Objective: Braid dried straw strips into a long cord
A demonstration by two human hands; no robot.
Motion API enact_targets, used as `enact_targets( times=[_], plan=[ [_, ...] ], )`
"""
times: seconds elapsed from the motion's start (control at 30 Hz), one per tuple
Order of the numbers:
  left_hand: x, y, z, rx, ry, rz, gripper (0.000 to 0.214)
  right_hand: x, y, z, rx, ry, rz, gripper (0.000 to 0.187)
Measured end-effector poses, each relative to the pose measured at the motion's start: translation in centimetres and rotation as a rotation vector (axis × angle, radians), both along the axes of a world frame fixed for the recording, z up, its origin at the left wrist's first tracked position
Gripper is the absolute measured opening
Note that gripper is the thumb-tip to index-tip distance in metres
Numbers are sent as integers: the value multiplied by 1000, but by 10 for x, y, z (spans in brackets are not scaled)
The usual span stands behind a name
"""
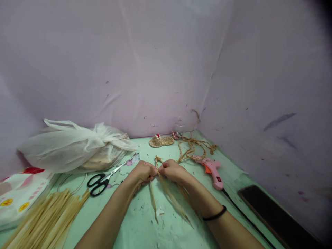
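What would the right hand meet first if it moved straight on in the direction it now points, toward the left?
The right hand points left at the left hand, and both pinch the same straw strands. It would probably meet the left hand's fingertips first; they look almost touching, though depth is unclear.

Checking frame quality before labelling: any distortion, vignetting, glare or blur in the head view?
Head view: wide-angle bending at the edges, dark vignette in the right corners. Light is soft and even, no glare, only faint shadows. Left hand and right hand on the straw strands are a little soft; scissors read clearly.
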State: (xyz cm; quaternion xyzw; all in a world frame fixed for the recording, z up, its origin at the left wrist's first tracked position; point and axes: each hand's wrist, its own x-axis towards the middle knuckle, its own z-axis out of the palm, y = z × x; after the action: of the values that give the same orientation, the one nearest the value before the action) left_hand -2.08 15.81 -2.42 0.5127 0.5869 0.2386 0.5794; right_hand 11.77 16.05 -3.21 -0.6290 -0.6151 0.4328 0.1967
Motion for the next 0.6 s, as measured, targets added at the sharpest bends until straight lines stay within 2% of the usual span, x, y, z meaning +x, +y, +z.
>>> enact_targets(
  times=[0.17, 0.3, 0.47, 0.6],
  plan=[
    [4, -1, 4, 7, 45, 28, 4, 0, -1, 10, 53, -168, 56, 10],
    [11, -4, 8, 35, 152, 47, 14, -4, -1, 11, -10, -239, -23, 10],
    [13, -6, 8, 105, 149, 77, 16, -4, -6, 19, -101, 58, 3, 14],
    [8, -5, 7, 67, 71, 44, 13, 0, -10, 30, -188, 273, 47, 15]
  ],
)
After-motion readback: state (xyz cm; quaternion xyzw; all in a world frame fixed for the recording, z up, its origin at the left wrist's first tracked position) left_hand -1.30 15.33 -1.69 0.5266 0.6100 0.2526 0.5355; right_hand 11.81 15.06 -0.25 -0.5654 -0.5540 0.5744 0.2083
